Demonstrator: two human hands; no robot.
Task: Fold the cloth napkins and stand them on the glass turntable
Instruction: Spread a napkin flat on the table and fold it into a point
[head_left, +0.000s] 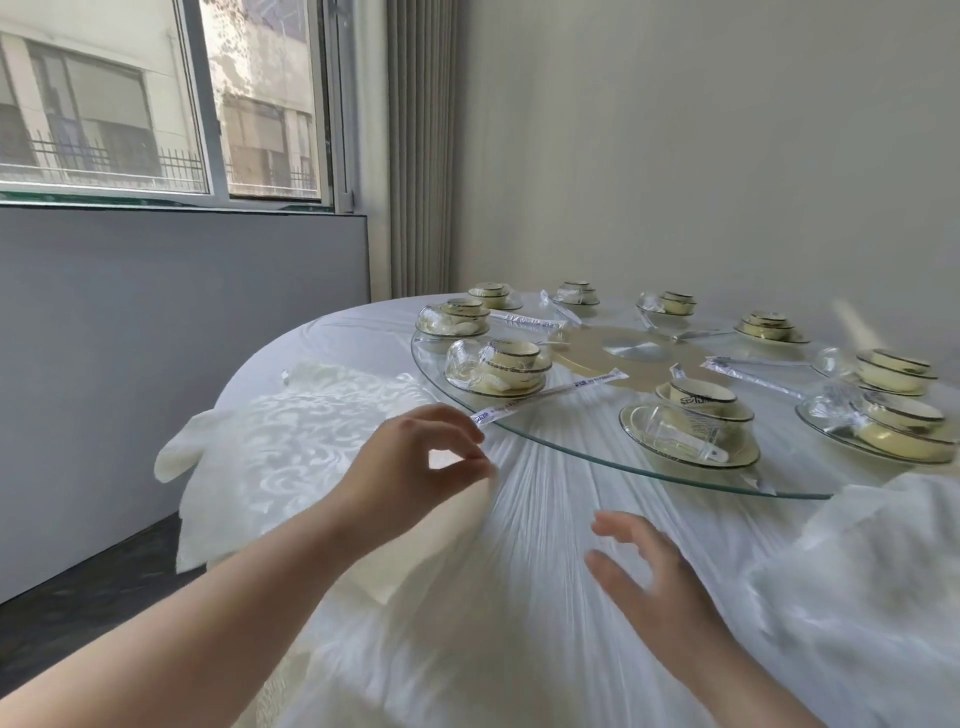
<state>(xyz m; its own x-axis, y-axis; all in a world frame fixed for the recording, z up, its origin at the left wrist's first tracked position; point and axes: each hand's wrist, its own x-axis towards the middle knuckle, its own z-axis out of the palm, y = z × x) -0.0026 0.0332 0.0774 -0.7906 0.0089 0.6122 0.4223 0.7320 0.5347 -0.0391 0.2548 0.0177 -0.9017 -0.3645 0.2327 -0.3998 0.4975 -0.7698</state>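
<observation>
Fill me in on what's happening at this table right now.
A person is working at a round table under a pleated white tablecloth. The left hand pinches the edge of a cream-white cloth napkin lying beside the round glass turntable. The right hand hovers open over the tablecloth, holding nothing. The turntable carries plastic-wrapped cream dish sets and wrapped chopsticks. No folded napkin stands on it yet.

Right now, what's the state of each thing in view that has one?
left hand: pinching a napkin corner
right hand: open, holding nothing
napkin: spread on the table, not standing
glass turntable: no napkins on it
dish sets: plastic-wrapped
</observation>
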